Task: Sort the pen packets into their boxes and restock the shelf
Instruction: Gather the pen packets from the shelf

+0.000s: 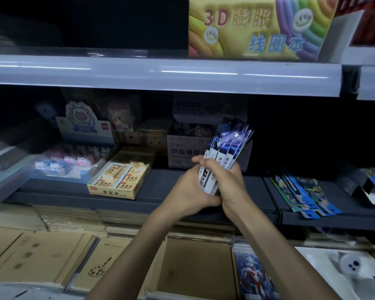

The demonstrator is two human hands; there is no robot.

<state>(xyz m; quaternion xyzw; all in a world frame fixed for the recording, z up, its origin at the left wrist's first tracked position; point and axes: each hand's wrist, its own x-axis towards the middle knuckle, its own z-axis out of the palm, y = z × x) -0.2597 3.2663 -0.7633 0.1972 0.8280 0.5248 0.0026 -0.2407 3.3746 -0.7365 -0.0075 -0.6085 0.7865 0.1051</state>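
Observation:
Both hands hold one upright bundle of several long, shiny pen packets (227,146) with white lower ends, above the dark middle shelf (160,187). My left hand (193,189) grips the bundle's lower left side. My right hand (227,180) wraps round it from the right, fingers curled over the front. More pen packets (305,195), blue and holographic, lie fanned flat on the dark shelf to the right. A dark box (359,182) with shiny packets stands at the far right.
On the shelf sit a yellow eraser box (119,176), a tray of cow-shaped erasers (59,165) and a finger-bandage carton (182,152). Brown notebooks (37,256) and a cardboard box (193,267) lie below. A yellow "3D" notebook box (247,29) stands on the upper shelf (160,74).

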